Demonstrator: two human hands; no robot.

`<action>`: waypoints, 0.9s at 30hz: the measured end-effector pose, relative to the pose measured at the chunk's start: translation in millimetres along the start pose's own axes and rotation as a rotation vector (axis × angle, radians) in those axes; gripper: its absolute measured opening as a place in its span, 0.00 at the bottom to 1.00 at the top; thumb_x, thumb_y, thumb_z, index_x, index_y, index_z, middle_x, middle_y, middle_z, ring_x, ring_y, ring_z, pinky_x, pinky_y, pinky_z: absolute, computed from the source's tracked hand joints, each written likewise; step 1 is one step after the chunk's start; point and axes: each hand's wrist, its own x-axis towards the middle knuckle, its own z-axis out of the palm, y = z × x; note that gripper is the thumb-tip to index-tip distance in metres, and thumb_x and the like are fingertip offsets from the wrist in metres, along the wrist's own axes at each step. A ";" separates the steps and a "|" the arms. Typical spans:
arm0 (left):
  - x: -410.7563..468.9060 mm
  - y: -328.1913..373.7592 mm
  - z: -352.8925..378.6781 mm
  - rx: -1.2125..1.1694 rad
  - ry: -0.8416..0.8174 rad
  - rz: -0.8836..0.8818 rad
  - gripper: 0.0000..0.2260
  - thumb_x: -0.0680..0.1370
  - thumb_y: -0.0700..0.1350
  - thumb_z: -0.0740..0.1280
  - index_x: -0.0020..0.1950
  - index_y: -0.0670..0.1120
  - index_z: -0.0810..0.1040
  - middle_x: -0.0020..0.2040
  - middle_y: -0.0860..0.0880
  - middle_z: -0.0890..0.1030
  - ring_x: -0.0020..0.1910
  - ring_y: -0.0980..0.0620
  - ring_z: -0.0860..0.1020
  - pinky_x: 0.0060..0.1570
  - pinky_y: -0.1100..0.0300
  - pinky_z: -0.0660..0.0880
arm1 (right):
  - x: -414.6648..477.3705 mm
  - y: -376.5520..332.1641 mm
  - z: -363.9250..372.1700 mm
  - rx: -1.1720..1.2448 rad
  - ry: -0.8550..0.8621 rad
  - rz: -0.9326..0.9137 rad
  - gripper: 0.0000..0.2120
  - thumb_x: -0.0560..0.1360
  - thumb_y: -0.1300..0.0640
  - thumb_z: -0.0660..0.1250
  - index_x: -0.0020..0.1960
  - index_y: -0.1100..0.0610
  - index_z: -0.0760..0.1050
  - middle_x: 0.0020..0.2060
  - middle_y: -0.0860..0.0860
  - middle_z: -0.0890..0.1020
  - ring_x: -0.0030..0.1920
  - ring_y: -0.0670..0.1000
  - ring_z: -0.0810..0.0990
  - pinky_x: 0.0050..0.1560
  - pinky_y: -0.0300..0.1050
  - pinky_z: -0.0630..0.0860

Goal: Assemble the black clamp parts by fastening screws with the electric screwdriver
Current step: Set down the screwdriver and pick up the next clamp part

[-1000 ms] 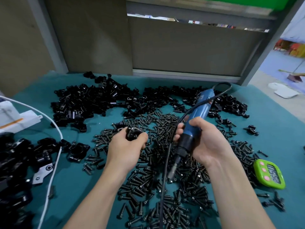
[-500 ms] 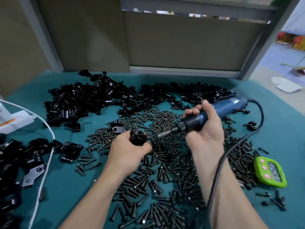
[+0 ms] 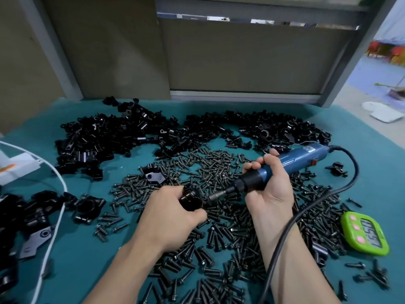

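Screwdriver (image 3: 291,163) is what moves here. 1 s back it's nearly upright in the right hand (image 3: 269,187) w/ the bit pointing down at the screws (image 3: 219,167). 0.5 s back it's tipped sideways, bit aimed left but still apart from the part. Now the bit tip (image 3: 215,196) is right up against the black clamp (image 3: 191,199), which the left hand (image 3: 168,207) holds over the screw pile, fingers + thumb wrapped round it. Right hand is curled tight round the tool's black collar and blue body. The cord (image 3: 328,194) has swung from in front of the tool out to the right and loops back under the right forearm.

Can't tell if a screw is on the bit or already in the hole, too small + dark. IMO lining-up is basically done and the actual fastening is next.

Loose clamp parts (image 3: 122,137) are piled at the back, assembled-looking ones (image 3: 87,207) at the left, green timer (image 3: 365,235) on the right.
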 end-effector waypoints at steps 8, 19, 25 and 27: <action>-3.4 3.6 0.9 0.055 -0.057 -0.021 0.14 0.65 0.45 0.78 0.30 0.47 0.73 0.27 0.51 0.81 0.21 0.55 0.71 0.20 0.60 0.65 | 2.6 -0.4 -1.6 -0.014 -0.083 -0.018 0.14 0.79 0.70 0.63 0.59 0.55 0.72 0.32 0.51 0.75 0.28 0.48 0.72 0.34 0.43 0.77; -5.5 8.9 -2.1 0.051 -0.014 -0.069 0.13 0.63 0.44 0.79 0.35 0.59 0.79 0.29 0.53 0.82 0.23 0.53 0.77 0.22 0.58 0.70 | 1.2 5.7 -0.9 -0.030 -0.165 -0.022 0.13 0.79 0.71 0.62 0.56 0.55 0.72 0.32 0.51 0.75 0.28 0.48 0.73 0.35 0.44 0.77; -8.0 7.7 0.6 0.083 0.053 -0.088 0.13 0.64 0.45 0.80 0.38 0.60 0.79 0.31 0.58 0.82 0.26 0.52 0.80 0.21 0.58 0.71 | -1.8 10.3 -2.5 0.056 -0.113 0.034 0.11 0.78 0.71 0.63 0.50 0.55 0.73 0.31 0.52 0.76 0.27 0.48 0.73 0.34 0.44 0.77; -8.1 5.5 2.8 0.102 0.069 -0.088 0.10 0.65 0.44 0.79 0.34 0.50 0.78 0.30 0.56 0.82 0.24 0.52 0.78 0.20 0.58 0.70 | -2.6 9.8 -2.4 0.051 -0.127 0.036 0.12 0.78 0.71 0.63 0.49 0.54 0.73 0.31 0.52 0.75 0.27 0.48 0.73 0.34 0.44 0.77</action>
